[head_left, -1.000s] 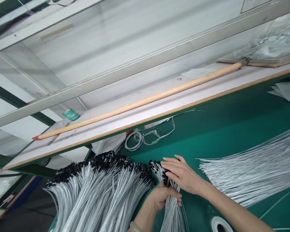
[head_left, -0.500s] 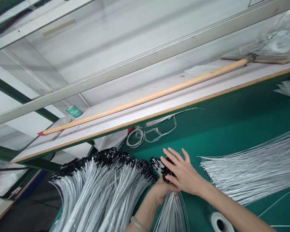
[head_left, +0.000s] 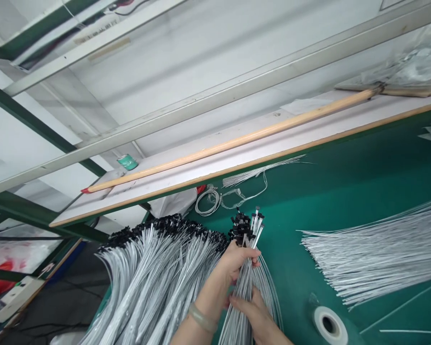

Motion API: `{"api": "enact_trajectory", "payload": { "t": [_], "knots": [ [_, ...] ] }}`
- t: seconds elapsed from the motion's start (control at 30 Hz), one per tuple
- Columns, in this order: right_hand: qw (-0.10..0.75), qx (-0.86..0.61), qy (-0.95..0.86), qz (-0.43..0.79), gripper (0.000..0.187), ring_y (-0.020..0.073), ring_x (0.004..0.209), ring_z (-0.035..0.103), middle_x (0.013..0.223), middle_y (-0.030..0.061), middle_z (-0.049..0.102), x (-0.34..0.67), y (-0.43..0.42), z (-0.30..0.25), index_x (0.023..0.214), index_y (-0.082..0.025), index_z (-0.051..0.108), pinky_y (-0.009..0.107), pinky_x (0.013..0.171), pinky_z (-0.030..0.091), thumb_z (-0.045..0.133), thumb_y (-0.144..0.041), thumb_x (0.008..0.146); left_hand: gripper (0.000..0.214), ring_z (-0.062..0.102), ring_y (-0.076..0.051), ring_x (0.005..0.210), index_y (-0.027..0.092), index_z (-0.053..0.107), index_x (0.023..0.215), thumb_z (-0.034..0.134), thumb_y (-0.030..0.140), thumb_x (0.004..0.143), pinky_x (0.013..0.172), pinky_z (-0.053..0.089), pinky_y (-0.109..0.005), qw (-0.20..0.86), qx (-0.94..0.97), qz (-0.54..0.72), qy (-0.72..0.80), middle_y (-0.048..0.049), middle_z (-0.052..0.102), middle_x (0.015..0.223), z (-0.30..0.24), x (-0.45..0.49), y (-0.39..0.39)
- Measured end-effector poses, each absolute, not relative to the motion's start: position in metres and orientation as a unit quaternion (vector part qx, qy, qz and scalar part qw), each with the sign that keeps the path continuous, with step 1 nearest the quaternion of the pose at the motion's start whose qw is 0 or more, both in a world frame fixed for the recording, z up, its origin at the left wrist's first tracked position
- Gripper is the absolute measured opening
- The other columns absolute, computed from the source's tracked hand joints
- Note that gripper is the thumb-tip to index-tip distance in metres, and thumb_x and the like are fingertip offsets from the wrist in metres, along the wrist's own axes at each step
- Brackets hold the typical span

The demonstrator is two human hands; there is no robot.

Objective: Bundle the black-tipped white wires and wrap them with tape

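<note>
My left hand (head_left: 239, 258) is wrapped round the upper part of a bundle of thin grey-white cables (head_left: 242, 292), just below its black connector ends (head_left: 241, 225). A few of the ends stick up apart from the others on the right of the bundle. Lower down, my right hand (head_left: 256, 311) closes round the same cables, thumb across the front. Left of my hands lies a large pile of like cables (head_left: 158, 282), black tips at the far end.
More loose cables (head_left: 380, 254) lie on the green table at right, near a white tape roll (head_left: 319, 323). A coiled cable (head_left: 207, 203) lies under the shelf's front edge. On the shelf (head_left: 158, 189) rest a wooden pole (head_left: 237, 141) and a green can (head_left: 127, 162).
My right hand has moved from the black connector ends down to the cables below my left hand and closed there. Some ends now stand up apart. The view has shifted left.
</note>
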State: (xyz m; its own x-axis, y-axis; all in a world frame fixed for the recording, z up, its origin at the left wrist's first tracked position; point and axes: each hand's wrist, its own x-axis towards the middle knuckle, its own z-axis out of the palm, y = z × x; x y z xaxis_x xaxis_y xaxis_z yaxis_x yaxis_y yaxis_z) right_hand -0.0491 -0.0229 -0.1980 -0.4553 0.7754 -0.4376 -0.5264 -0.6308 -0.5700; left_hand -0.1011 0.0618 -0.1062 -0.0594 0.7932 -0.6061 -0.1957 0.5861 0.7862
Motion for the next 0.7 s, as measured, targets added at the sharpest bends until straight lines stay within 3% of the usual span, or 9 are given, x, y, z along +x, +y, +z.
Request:
{"api": "enact_trajectory", "payload": {
  "t": [0.1, 0.27, 0.37, 0.5, 0.7],
  "knots": [
    [0.391, -0.308, -0.113, 0.86, 0.025, 0.0102, 0.036, 0.042, 0.037, -0.0078, 0.045, -0.057, -0.021, -0.171, 0.068, -0.018, 0.054, 0.025, 0.043, 0.038, 0.07, -0.033, 0.056, 0.02, 0.055, -0.014, 0.044, 0.012, 0.058, 0.056, 0.077, 0.016, 0.051, 0.048, 0.043, -0.026, 0.638, 0.298, 0.374, 0.603, -0.0011, 0.058, 0.046, -0.088, -0.105, 0.058],
    [0.369, -0.151, -0.099, 0.912, 0.02, 0.0038, 0.027, 0.02, 0.03, -0.0119, 0.03, -0.055, -0.023, -0.147, 0.058, -0.019, 0.052, 0.019, 0.031, 0.022, 0.064, -0.034, 0.057, 0.025, 0.063, -0.018, 0.063, 0.011, 0.064, 0.075, 0.076, 0.02, 0.056, 0.067, 0.047, -0.031, 0.644, 0.448, 0.357, 0.508, -0.0062, 0.067, 0.067, -0.051, -0.116, 0.04],
    [0.329, -0.091, -0.13, 0.931, 0.018, 0.0037, 0.025, 0.019, 0.028, -0.0122, 0.03, -0.053, -0.027, -0.142, 0.06, -0.018, 0.054, 0.019, 0.03, 0.022, 0.062, -0.034, 0.057, 0.043, 0.065, -0.022, 0.075, 0.013, 0.061, 0.094, 0.077, 0.023, 0.055, 0.073, 0.047, -0.034, 0.671, 0.442, 0.365, 0.47, -0.0088, 0.069, 0.084, -0.042, -0.12, 0.025],
    [0.303, -0.127, -0.161, 0.931, 0.016, 0.0044, 0.024, 0.022, 0.027, -0.0108, 0.032, -0.051, -0.035, -0.142, 0.058, -0.018, 0.053, 0.019, 0.03, 0.023, 0.059, -0.032, 0.055, 0.05, 0.066, -0.023, 0.07, 0.012, 0.054, 0.106, 0.073, 0.027, 0.062, 0.069, 0.046, -0.035, 0.663, 0.43, 0.381, 0.48, -0.0093, 0.07, 0.076, -0.046, -0.118, 0.007],
    [0.309, -0.227, -0.202, 0.901, 0.022, 0.0084, 0.031, 0.035, 0.033, -0.0084, 0.038, -0.042, -0.044, -0.154, 0.061, -0.02, 0.049, 0.022, 0.037, 0.03, 0.061, -0.039, 0.06, 0.033, 0.061, -0.018, 0.055, 0.012, 0.058, 0.081, 0.067, 0.04, 0.067, 0.058, 0.046, -0.03, 0.624, 0.394, 0.422, 0.526, -0.005, 0.065, 0.055, -0.059, -0.103, -0.011]
  ]
}}
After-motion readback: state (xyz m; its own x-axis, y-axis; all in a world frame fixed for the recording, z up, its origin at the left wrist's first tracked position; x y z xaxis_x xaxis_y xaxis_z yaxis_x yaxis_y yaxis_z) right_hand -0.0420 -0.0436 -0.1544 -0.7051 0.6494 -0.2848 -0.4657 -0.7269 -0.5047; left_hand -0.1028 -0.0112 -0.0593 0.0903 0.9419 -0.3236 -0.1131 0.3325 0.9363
